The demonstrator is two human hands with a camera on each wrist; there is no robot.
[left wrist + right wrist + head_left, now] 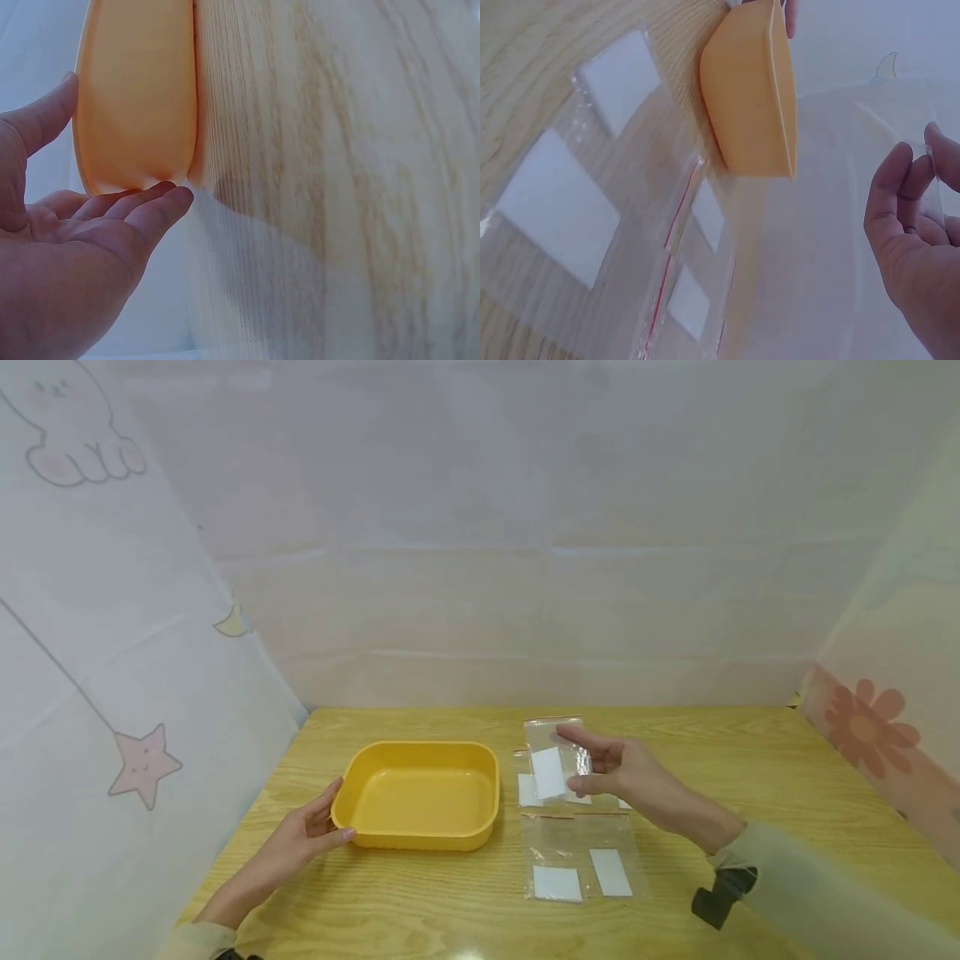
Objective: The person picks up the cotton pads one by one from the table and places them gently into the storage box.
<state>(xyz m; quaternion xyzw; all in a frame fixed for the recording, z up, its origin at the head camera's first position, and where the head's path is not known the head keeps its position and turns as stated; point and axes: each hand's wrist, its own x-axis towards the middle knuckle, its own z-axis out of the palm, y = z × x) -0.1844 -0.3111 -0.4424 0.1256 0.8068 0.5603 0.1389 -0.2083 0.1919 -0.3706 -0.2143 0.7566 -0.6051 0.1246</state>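
A yellow plastic tray (420, 839) with raised walls and rounded corners stands on the table. My left hand (303, 835) holds its left front corner, the thumb at the front and the other fingers along the left end wall. In the left wrist view the fingertips (176, 196) touch the orange-looking wall low down, near the tabletop. My right hand (626, 772) pinches a clear zip bag (542, 737) between thumb and fingers, raised over other bags. A white rectangle (548, 773) shows on this bag. In the right wrist view the pinched film is partly hidden behind the fingers.
Several clear zip bags (577, 839) with white rectangles lie flat right of the tray, with red seal lines (682, 202) on some. The wooden table (712, 743) meets pale cloth walls (555, 610) at the back and sides.
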